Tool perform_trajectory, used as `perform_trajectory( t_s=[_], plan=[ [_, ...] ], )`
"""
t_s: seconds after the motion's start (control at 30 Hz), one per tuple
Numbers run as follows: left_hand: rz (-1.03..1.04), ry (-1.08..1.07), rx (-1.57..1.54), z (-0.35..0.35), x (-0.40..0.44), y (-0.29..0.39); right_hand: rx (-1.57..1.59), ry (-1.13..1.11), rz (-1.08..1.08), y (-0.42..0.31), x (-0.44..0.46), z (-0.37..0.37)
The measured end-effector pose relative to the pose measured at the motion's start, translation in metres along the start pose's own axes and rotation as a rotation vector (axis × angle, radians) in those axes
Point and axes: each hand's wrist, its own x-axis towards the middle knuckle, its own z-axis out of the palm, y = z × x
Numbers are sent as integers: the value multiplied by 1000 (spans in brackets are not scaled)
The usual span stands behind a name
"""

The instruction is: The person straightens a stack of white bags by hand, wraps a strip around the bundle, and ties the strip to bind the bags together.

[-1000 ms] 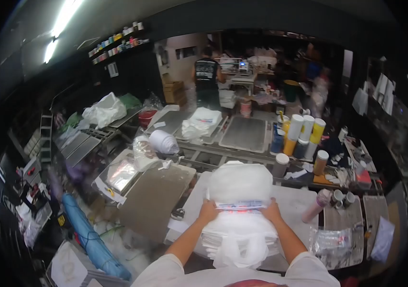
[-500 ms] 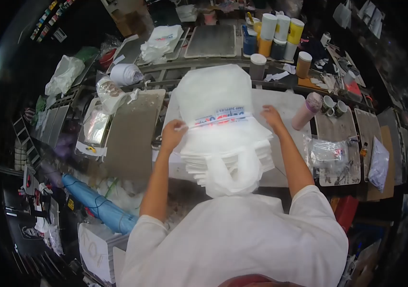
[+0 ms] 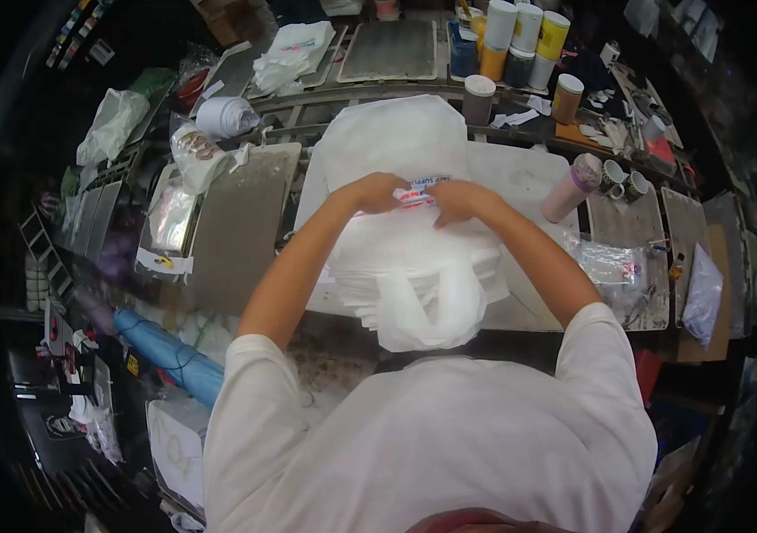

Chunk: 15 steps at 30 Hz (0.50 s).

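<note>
A stack of white fabric bags (image 3: 414, 258) with loop handles lies in front of me, the handles facing my body. Across the topmost white bag (image 3: 392, 133) runs a blue and red print, partly covered by my hands. My left hand (image 3: 384, 192) is closed on the bag at the left of the print, its fingertips bunching the fabric. My right hand (image 3: 455, 202) grips the same bag from the right, thumb pointing toward my body. Only a small gap separates the two hands, with creased printed fabric showing between them.
The bags rest on a pale board (image 3: 520, 169). At its right stand a pink bottle (image 3: 572, 188) and patterned mugs (image 3: 612, 178). Behind are several paint jars (image 3: 500, 40) and another pile of white bags (image 3: 294, 53). A blue wrapped roll (image 3: 170, 355) lies at lower left.
Both hands have moved inward from the sides of the stack to the middle of the print. The printed fabric, flat before, is now bunched between them.
</note>
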Motion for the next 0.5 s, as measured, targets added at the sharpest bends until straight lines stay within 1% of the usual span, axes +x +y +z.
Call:
perform_trajectory(
  t_s=[0.03,0.07,0.1,0.13,0.17,0.2,0.23,0.27,0.3,0.37,0.4,0.43,0.47,0.5],
  plan=[
    [-1,-2,0,10,3,-6,100,-67,54,-11,-6,2],
    [12,13,170,28,4,-11,199,-135,108,-20,-13,8],
    [25,28,343,47,6,-19,200,-132,106,-27,-16,30],
    [-67,-103,204,66,12,-28,92,-28,131,-33,-16,63],
    [-84,-30,201,86,5,-24,-20,76,155,-37,-19,83],
    [-72,12,210,100,5,-27,-28,85,151,-37,-23,84],
    [-66,59,220,105,0,-27,-8,44,162,-38,-23,83],
    [-79,77,228,106,-3,-28,10,7,170,-40,-23,82],
    [-84,79,193,102,-10,-24,-4,22,154,-40,-25,80],
    [-94,119,163,97,-25,-23,119,49,134,-31,-31,71],
    [-114,105,182,99,-34,-26,93,66,124,-23,-37,65],
    [-133,88,200,97,-45,-25,244,101,80,-13,-44,59],
    [-169,52,137,96,-58,-26,402,129,34,-2,-53,56],
    [-204,12,73,93,-78,-26,490,189,80,11,-59,55]
  ],
)
